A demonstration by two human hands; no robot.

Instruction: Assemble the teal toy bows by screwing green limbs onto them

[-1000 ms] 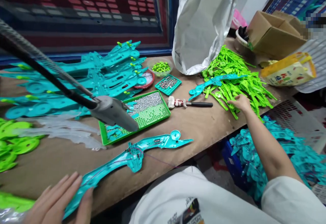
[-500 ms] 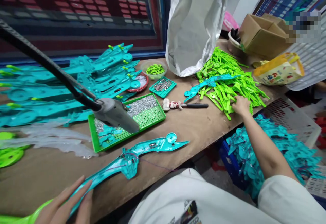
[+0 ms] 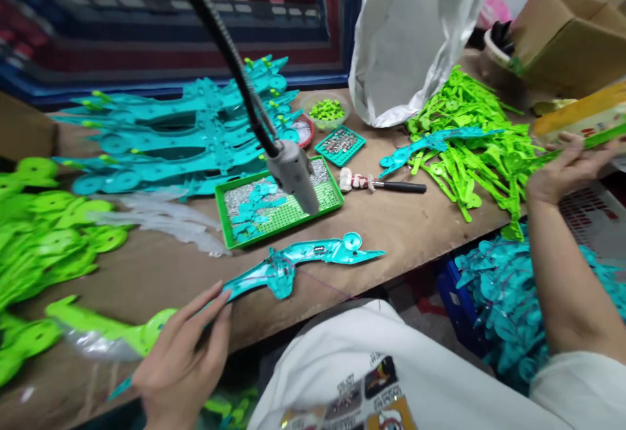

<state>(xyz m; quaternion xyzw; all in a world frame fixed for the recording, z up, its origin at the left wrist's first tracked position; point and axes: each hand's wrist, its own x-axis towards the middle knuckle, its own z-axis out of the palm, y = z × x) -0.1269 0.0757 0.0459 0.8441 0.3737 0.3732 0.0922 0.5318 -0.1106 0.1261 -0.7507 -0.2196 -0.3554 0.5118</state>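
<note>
A long teal plastic shell (image 3: 303, 259) lies along the front edge of the brown worktable (image 3: 415, 221). My left hand (image 3: 183, 361) rests on its near end, fingers stretched out, beside a lime green part (image 3: 107, 332). My right hand (image 3: 567, 169) is raised at the right above the pile of lime green strips (image 3: 479, 136), its fingers closed on a thin lime green strip (image 3: 599, 139) that points to the right. A hanging grey power screwdriver (image 3: 293, 172) dangles over a green tray (image 3: 274, 205) of screws.
Stacked teal shells (image 3: 186, 136) fill the back left; green discs (image 3: 44, 228) lie at the left. A silver bag (image 3: 415, 32), cardboard box (image 3: 567, 32), small screw tray (image 3: 340, 145), black-handled tool (image 3: 381, 184) and a crate of teal parts (image 3: 499, 293) below the table.
My right hand left the green pile and rose to the right holding a strip. My left hand slid along the teal shell. The view swung left, showing more green discs.
</note>
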